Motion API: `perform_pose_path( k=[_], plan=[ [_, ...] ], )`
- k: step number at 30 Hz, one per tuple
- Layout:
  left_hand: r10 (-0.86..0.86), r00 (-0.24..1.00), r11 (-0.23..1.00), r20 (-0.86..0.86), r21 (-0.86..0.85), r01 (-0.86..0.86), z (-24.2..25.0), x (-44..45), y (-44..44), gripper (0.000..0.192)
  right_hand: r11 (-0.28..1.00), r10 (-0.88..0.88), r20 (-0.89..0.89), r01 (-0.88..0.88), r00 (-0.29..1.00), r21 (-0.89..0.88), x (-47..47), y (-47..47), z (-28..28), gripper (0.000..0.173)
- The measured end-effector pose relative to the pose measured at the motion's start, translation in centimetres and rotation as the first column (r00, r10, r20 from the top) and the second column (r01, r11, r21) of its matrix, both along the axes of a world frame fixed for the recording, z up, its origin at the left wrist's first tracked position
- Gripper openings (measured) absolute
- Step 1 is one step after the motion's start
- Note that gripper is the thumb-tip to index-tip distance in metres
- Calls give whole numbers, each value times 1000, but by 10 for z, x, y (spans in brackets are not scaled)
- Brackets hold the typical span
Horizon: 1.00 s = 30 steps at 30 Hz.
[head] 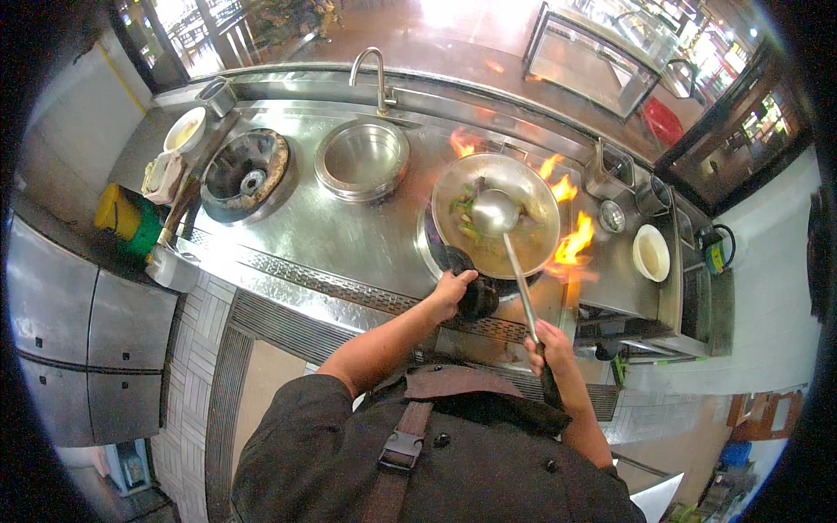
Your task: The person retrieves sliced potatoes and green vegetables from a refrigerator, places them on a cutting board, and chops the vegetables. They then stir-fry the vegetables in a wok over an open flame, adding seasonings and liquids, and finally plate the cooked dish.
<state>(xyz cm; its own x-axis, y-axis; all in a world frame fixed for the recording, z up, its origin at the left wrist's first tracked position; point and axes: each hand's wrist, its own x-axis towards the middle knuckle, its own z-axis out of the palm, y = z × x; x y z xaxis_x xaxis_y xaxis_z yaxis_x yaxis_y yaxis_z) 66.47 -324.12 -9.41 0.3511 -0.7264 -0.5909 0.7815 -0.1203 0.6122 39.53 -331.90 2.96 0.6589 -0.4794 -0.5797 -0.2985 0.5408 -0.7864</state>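
A metal wok sits tilted over the right-hand burner, with flames flaring past its far and right sides. Green and brown pieces of food lie inside it. My left hand grips the wok's near side through a dark folded cloth. In my right hand is the handle of a long steel ladle. The ladle's round bowl is in the wok over the food and hides part of it. How far the ladle touches the food I cannot tell.
Left of the wok are a lidless steel pot and an unlit wok burner. A curved faucet rises behind. White bowls stand at the left and right ends. Steel containers and a small strainer-like dish sit right of the flames.
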Motion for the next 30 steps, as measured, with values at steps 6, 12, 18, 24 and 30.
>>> perform_pose_path(
  k=[6, 12, 18, 24, 30],
  plan=[
    [-20, 998, 998, 63, 61, 16, 40, -2, 9, 37, 995, -96, 8, 96, 995, -32, 4, 3, -5, 34],
    [49, 999, 997, -5, 66, -48, 27, -5, 4, 37, 976, -107, 102, 84, 989, 203, 0, 9, 0, 34],
    [-3, 998, 997, 56, 74, -1, 13, -1, 0, 44, 966, -161, -71, 172, 984, 193, 14, 7, -5, 34],
    [-18, 997, 1000, 69, -14, 20, -2, 0, 0, 51, 982, -109, 151, 83, 983, 169, 21, 6, -9, 36],
    [44, 974, 993, 221, 100, -68, -25, 0, -10, 33, 947, -188, -57, 196, 981, 256, 31, 4, -15, 37]
  ],
)
